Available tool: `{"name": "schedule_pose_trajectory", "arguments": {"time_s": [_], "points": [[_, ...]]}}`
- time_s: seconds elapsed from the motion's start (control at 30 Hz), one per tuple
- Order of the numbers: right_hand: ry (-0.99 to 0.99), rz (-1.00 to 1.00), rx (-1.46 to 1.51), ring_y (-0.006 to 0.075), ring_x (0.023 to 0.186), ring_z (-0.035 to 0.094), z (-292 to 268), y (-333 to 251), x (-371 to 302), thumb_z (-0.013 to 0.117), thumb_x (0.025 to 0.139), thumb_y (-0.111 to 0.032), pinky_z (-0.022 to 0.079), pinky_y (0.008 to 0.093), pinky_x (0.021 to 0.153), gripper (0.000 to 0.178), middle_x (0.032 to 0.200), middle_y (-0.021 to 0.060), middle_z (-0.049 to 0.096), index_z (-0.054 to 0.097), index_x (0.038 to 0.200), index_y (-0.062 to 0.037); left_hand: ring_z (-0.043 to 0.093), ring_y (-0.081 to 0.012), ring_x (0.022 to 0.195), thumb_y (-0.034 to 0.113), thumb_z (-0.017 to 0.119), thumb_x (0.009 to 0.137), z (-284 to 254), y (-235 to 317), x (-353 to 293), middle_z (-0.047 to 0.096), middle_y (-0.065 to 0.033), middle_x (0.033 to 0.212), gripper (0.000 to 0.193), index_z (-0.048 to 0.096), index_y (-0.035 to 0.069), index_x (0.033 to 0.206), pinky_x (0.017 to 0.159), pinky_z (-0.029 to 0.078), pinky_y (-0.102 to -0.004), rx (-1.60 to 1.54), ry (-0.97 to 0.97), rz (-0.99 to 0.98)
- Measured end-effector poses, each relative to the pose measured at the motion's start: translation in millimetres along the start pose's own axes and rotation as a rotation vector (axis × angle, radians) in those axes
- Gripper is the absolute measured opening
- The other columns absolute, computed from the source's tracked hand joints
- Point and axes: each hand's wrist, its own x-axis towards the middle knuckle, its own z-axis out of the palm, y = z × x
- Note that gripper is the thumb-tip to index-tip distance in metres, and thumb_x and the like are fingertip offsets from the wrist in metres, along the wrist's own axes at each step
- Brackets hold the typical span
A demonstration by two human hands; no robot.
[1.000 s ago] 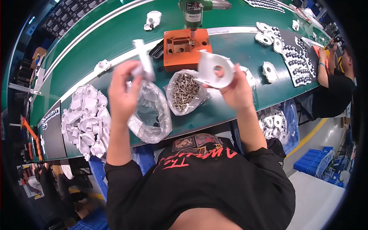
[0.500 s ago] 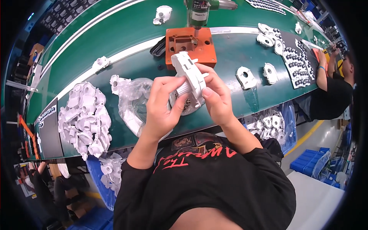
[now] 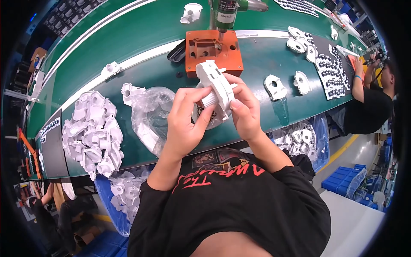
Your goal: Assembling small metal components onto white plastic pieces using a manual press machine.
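A white plastic housing (image 3: 215, 85) is held up between my two hands, tilted on edge over the near side of the bench. My left hand (image 3: 187, 118) pinches a ribbed white round part (image 3: 209, 100) on the housing's left face. The fingers of my right hand (image 3: 245, 109) grip the housing's right side, thumb on its near edge. Just beyond stands an orange fixture block (image 3: 233, 58) with a shaped recess, below the green press head (image 3: 225, 15). Behind my hands sits a bowl of small metal parts (image 3: 209, 115), mostly hidden.
Left lie a heap of white plastic parts (image 3: 92, 132) and a clear plastic bag (image 3: 150, 109). Two white housings (image 3: 275, 87) rest at the right, near trays of black parts (image 3: 332, 75). A co-worker (image 3: 376, 92) sits far right. Parts bags (image 3: 302, 141) hang below the bench edge.
Both hands and the housing have shifted slightly right and toward me. On the belt beyond, a white part has slid to the right. My grip looks the same.
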Motion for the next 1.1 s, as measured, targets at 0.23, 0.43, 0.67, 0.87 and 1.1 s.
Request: {"name": "schedule_pose_trajectory", "arguments": {"time_s": [0.23,0.43,0.67,0.87,1.1], "points": [[0.020,0.165,0.122,0.0229,0.113,0.051,2.5,1.9,-3.8,0.049,0.088,-0.023,0.047,0.0332,0.090,0.029,0.135,0.0187,0.039,0.050,0.100,0.0046,0.057,-0.0189,0.079,-0.003,0.067,0.076,-1.8,-1.7,-2.4,0.056,-0.0104,0.096,0.034,0.060,0.001,0.110,0.071,0.047,-0.0290,0.010,0.008,-0.012],[0.066,0.130,0.209,0.0207,0.117,0.045,8.1,4.0,-7.0,0.051,0.088,-0.015,0.036,0.0343,0.097,0.019,0.132,0.0157,0.043,0.055,0.095,0.0019,0.058,-0.0185,0.079,-0.002,0.067,0.076,-2.0,-0.8,-4.9,0.056,-0.0099,0.095,0.034,0.060,0.001,0.110,0.070,0.047,-0.0288,0.005,0.014,-0.049],[-0.023,0.108,0.036,0.0226,0.117,0.046,-1.3,1.6,-6.4,0.051,0.086,-0.019,0.036,0.0358,0.099,0.025,0.132,0.0180,0.042,0.053,0.095,0.0032,0.057,-0.0194,0.078,-0.001,0.068,0.076,1.7,2.4,-5.8,0.056,-0.0100,0.094,0.035,0.060,0.002,0.110,0.070,0.047,-0.0294,0.015,-0.011,-0.061],[0.001,0.229,0.226,0.0221,0.114,0.049,-0.7,-2.1,-8.1,0.048,0.087,-0.026,0.039,0.0364,0.096,0.032,0.129,0.0168,0.047,0.052,0.102,0.0015,0.056,-0.0216,0.080,0.003,0.072,0.073,3.4,6.5,-7.2,0.056,-0.0100,0.095,0.040,0.060,0.003,0.111,0.073,0.046,-0.0318,0.111,-0.031,0.040],[0.104,0.486,1.062,0.0301,0.117,0.053,1.3,-6.6,-1.1,0.032,0.096,-0.040,0.045,0.0492,0.096,0.053,0.130,0.0152,0.051,0.041,0.134,-0.0026,0.051,-0.0313,0.114,0.009,0.075,0.068,-5.3,-3.8,-8.2,0.058,-0.0099,0.113,0.054,0.052,0.010,0.116,0.100,0.033,-0.0476,0.277,-0.069,0.269]]}}
